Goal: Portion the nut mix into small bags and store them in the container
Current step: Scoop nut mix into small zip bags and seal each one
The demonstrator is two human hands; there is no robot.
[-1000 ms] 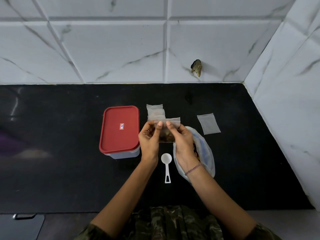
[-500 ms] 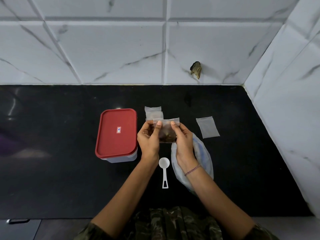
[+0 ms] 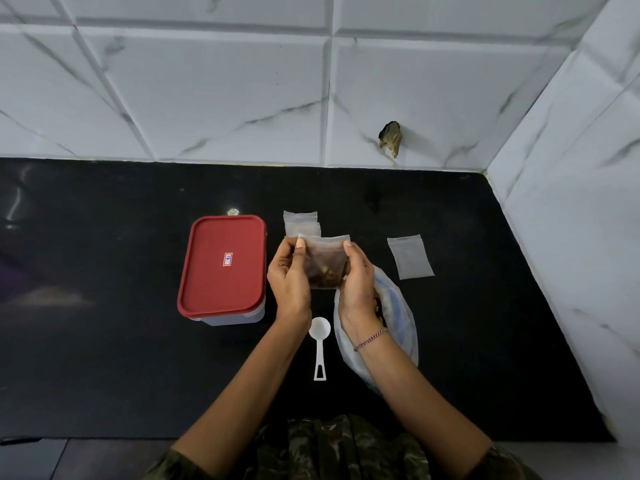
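I hold a small clear bag of nut mix (image 3: 325, 266) upright above the black counter. My left hand (image 3: 289, 277) pinches its top left corner and my right hand (image 3: 358, 282) pinches its top right corner. Below my right hand lies the large plastic bag of nut mix (image 3: 391, 327), partly hidden by my wrist. A white measuring spoon (image 3: 319, 344) lies between my forearms. The container (image 3: 223, 268) with its red lid closed stands to the left of my hands. Empty small bags (image 3: 300, 223) lie just behind the held bag.
Another empty small bag (image 3: 409, 256) lies flat to the right. White marble tile walls close the back and the right side (image 3: 571, 237). The black counter (image 3: 104, 341) stretches far to the left; its front edge is near my body.
My thumbs have slid apart along the small bag's top, from its middle out to the two corners. The container and spoon have stayed where they were.
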